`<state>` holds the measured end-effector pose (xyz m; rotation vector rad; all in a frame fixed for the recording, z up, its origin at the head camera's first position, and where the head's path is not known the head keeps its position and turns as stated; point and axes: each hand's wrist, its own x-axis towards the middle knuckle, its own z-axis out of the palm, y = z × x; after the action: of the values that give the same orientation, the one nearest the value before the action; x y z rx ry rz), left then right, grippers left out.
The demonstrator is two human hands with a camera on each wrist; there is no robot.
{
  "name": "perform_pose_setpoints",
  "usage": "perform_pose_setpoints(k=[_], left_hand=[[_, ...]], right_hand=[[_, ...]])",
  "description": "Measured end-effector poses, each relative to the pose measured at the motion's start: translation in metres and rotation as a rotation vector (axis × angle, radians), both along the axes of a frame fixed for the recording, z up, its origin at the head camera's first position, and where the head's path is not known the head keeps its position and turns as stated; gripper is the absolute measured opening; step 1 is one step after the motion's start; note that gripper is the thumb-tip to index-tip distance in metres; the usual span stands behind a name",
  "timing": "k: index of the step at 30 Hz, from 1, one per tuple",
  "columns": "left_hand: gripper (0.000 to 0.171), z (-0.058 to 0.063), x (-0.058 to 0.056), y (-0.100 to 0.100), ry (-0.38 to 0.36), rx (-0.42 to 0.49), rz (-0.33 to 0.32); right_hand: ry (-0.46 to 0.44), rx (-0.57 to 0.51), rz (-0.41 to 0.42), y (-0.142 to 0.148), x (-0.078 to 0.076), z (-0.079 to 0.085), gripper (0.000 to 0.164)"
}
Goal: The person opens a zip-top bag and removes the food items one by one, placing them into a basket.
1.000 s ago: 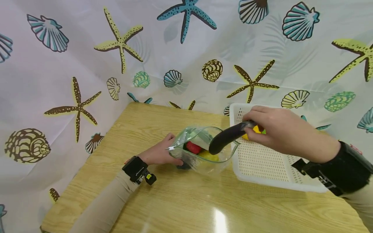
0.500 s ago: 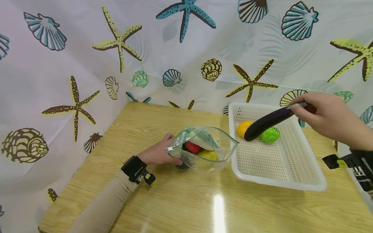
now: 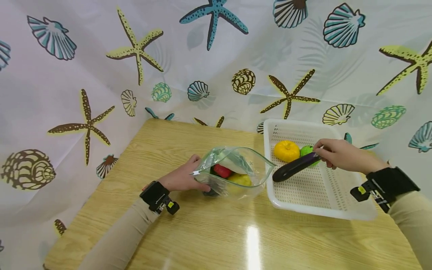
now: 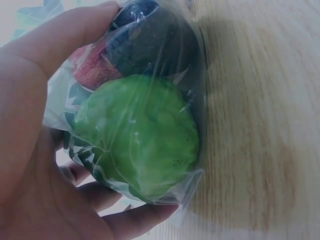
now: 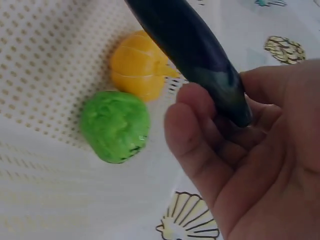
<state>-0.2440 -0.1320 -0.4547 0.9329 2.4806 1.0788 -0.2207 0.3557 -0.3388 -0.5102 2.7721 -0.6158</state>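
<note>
My right hand (image 3: 344, 154) pinches a dark purple eggplant (image 3: 295, 167) by its stem end. The eggplant slants over the white basket (image 3: 320, 215), its far end low near the left wall. A yellow pumpkin (image 3: 287, 150) and a green vegetable (image 5: 116, 126) lie in the basket behind it. My left hand (image 3: 185, 175) holds the side of a clear zip bag (image 3: 251, 193), whose mouth gapes upward. Inside the bag show a red piece (image 3: 222, 170) and a yellow one (image 3: 241, 180). The left wrist view also shows a green lumpy vegetable (image 4: 137, 132) and a dark round one (image 4: 155, 42) through the plastic.
A wooden table (image 3: 202, 232) bears the bag and the basket, which stand close side by side. A shell-and-starfish patterned curtain (image 3: 216, 67) hangs behind and along the left edge of the table.
My right hand first carried the eggplant from above the bag's mouth rightward over the basket, then lowered it into the basket. My left hand and the bag have hardly moved.
</note>
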Motion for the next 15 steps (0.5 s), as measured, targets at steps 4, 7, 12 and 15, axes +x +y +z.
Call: perform_pose_setpoints(k=[4, 7, 12, 15], left_hand=[[0.076, -0.001, 0.000, 0.000, -0.008, -0.008, 0.010], [0.077, -0.002, -0.001, 0.001, -0.010, -0.010, 0.018], [0.077, -0.001, -0.001, 0.001, -0.016, 0.002, 0.023], [0.078, -0.001, -0.001, 0.000, -0.018, 0.002, 0.016]], right_hand=[[-0.074, 0.049, 0.007, 0.002, -0.005, -0.016, 0.023], [-0.075, 0.140, 0.027, 0.005, -0.007, -0.023, 0.025], [-0.088, 0.266, 0.086, 0.008, -0.008, -0.032, 0.025], [-0.091, 0.297, 0.107, 0.009, -0.007, -0.036, 0.029]])
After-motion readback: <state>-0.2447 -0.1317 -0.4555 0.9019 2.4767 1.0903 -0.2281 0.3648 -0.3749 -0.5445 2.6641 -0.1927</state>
